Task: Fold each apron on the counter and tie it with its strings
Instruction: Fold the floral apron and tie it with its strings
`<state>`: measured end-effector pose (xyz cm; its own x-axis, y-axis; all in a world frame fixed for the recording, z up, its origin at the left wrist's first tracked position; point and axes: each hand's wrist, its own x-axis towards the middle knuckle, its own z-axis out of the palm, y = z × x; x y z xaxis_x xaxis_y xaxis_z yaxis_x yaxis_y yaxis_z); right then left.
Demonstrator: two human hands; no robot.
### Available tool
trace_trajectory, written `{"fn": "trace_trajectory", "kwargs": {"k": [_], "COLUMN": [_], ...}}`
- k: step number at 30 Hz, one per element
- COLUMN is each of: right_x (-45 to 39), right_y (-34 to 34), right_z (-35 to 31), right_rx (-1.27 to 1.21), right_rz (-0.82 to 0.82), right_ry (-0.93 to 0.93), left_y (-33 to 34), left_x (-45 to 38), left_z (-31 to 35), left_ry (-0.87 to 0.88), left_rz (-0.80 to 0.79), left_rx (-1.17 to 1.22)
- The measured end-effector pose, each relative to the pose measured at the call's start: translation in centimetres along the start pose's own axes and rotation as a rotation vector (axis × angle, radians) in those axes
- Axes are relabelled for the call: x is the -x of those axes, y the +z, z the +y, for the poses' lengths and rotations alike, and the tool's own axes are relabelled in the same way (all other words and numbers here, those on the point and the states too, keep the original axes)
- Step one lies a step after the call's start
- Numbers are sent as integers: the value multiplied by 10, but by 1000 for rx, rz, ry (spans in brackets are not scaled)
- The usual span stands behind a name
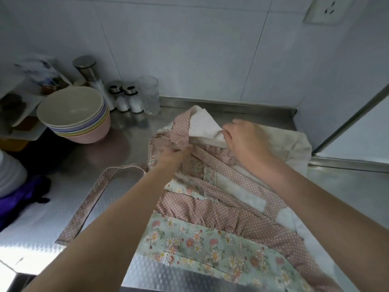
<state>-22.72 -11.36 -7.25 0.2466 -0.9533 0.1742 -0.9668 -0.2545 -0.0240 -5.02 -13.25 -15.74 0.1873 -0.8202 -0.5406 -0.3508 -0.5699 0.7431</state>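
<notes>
Your left hand (174,155) pinches a dotted strap (179,133); your right hand (244,140) grips the cream lining (207,127) of the apron (210,218), mid-counter (130,144). Folding seems underway; next, probably lay the far edge flat.

1 apron (212,209) w/ 1 loose strap (88,205). 2 hands: left hand (172,159), right hand (246,140). 1 bowl stack (75,114), approx 6 bowls. 2 shakers (126,98). 1 glass (150,95). 1 steel canister (85,67). 1 wall socket (328,9).

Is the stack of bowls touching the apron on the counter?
Apart. The head view shows bare steel counter between the stack of bowls and the apron.
</notes>
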Motion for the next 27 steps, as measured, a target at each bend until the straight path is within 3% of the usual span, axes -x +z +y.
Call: {"fn": "trace_trajectory", "kwargs": {"k": [3,5,8,10,11,14,16,18,20,25,27], "right_x": [26,42,56,60,61,64,67,70,74,83,84], "right_y": [-4,5,25,31,32,30,27,25,25,22,17], "right_z": [-3,-4,-11,-19,-23,-32,-38,-45,-51,-60,-55], "right_rx": [-84,-62,-61,-26,2,67,99,121,126,91,58], "right_rz": [-13,-120,-295,-358,-377,-421,-443,-462,-468,-420,-322], "right_ry": [34,69,93,100,109,172,196,196,199,202,214], "left_y": [1,-12,-57,-95,-114,-163,-180,-182,-170,-113,-94], "left_x": [7,13,28,36,39,46,49,49,49,63,64], "left_z": [14,28,47,49,49,39,27,11,-4,-38,-54], "left_ry": [59,24,-60,-2,90,362,390,381,402,599,514], "left_rz": [-98,-157,-395,-445,-382,-48,148,256,236,49,37], "left_rx": [347,600,808,580,308,-853,-1331,-1508,-1586,-1396,-1375]}}
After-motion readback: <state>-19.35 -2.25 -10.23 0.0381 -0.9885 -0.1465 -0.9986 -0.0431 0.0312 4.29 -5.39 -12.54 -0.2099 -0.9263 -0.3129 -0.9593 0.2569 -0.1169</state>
